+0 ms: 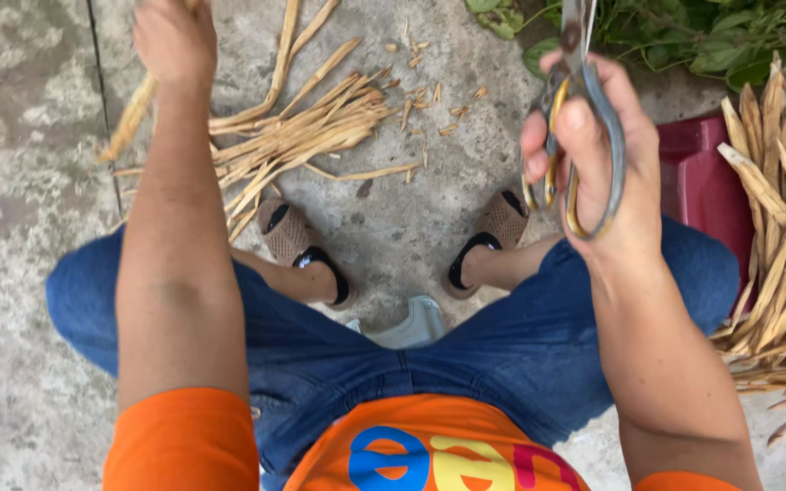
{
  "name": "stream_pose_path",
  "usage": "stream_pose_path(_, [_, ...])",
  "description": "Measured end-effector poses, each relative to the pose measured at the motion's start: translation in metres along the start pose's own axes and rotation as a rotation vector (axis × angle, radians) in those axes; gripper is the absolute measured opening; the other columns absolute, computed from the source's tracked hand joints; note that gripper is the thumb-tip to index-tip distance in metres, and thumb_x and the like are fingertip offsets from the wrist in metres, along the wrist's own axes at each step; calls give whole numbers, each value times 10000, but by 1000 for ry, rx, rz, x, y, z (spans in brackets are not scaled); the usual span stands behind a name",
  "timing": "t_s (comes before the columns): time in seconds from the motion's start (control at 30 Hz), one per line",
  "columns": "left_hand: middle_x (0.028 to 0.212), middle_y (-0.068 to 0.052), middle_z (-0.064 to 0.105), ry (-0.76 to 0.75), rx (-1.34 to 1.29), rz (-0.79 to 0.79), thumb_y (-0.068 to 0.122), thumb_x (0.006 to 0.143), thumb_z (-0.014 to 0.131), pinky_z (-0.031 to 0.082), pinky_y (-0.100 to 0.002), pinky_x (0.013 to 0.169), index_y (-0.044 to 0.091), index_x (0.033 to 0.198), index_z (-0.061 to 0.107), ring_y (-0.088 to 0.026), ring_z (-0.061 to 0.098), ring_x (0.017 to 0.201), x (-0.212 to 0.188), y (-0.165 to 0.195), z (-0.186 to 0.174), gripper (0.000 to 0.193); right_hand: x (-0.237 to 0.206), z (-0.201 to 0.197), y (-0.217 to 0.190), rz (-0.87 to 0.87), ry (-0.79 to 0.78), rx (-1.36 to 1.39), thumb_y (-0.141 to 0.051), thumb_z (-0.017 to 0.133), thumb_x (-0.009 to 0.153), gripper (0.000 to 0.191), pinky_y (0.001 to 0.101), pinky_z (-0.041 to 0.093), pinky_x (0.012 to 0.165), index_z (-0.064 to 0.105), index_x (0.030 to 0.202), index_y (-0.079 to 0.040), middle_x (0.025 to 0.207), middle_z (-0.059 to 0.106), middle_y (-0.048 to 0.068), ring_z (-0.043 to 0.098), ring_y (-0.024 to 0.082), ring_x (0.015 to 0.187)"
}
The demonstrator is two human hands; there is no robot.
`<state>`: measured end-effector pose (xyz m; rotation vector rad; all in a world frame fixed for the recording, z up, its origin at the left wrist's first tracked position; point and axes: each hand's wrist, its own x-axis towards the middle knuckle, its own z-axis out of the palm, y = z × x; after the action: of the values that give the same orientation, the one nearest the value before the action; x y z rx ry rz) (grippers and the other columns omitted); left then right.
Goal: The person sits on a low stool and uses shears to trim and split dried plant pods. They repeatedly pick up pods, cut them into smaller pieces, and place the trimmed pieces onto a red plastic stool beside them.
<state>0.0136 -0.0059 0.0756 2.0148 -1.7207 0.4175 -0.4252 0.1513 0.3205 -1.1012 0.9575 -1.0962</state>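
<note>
Sitting low over a concrete floor (29, 182), a person in blue jeans and an orange shirt works with both hands raised in front of the knees. The right hand (593, 155) is wrapped around the handles of a pair of metal scissors (575, 100), fingers (534, 150) threaded through the loops and thumb pressed on the outer handle; the blades point up and away, running out of the top of the view, so whether they are apart cannot be told. The left hand (173, 41) is closed around a dry, straw-coloured stalk (131, 114), which slants down and to the left from the fist, blurred along its length; its upper end is hidden by the hand.

Between the hands, on the floor beyond the feet, lies a loose heap of dried stalks (302, 136), with small cut pieces (425, 95) scattered just beside it. Two feet in tan and black sandals (293, 241) rest on the concrete below that heap. At the right edge a larger bundle of dried husk-like strips (784, 227) leans against a dark red plastic container (698, 177). Green leafy plants (711, 36) grow along the top right.
</note>
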Motion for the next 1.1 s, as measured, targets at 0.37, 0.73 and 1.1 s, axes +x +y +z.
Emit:
stream_pose_path(0.37, [1072, -245, 702, -730, -291, -462, 298, 935, 701, 533, -525, 890, 74, 1074, 720, -430, 662, 1025, -32, 47, 121, 265, 39, -5, 4, 287, 182, -101, -368, 716, 994, 603, 241, 477, 659, 540, 1434, 5, 929, 637, 81, 584, 139, 766])
stream_pose_path(0.73, [1307, -265, 548, -829, -104, -573, 376, 883, 775, 542, -467, 930, -17, 1303, 488, -420, 638, 1108, -52, 57, 165, 642, 56, -9, 7, 395, 151, -100, -353, 722, 956, 634, 227, 462, 616, 531, 1455, -12, 917, 649, 85, 576, 111, 740])
stream_pose_path(1.1, [977, -166, 750, -691, -222, -345, 286, 903, 748, 600, -458, 800, 72, 1145, 653, -348, 734, 914, -26, 57, 147, 337, 59, -7, 13, 343, 115, -85, -301, 690, 981, 552, 228, 461, 630, 532, 1426, -16, 906, 643, 65, 574, 106, 742])
